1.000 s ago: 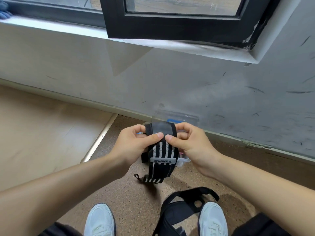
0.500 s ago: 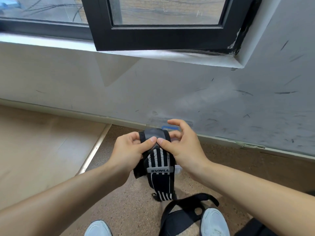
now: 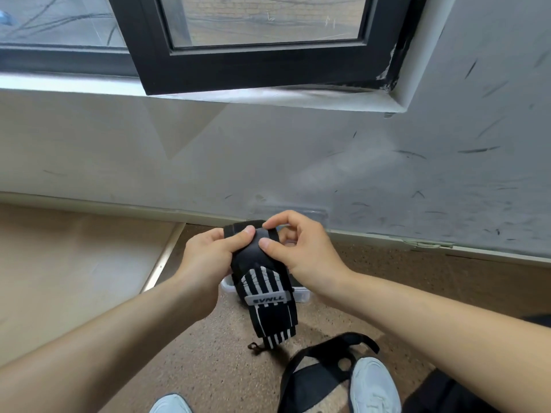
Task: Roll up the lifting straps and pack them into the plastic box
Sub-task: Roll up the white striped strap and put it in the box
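Both hands, left hand [image 3: 208, 257] and right hand [image 3: 301, 248], pinch the striped lifting strap [image 3: 265, 296] at its top; its tail dangles above the plastic box [image 3: 299, 293].

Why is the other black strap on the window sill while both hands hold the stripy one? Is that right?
Not quite. The head view shows the other black strap lying on the floor by the white shoe, not the sill. The left hand and right hand do hold the stripy strap.

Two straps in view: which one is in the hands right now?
The white-striped strap, gripped at its top by the left hand and right hand. The plain black strap lies on the floor beside a shoe.
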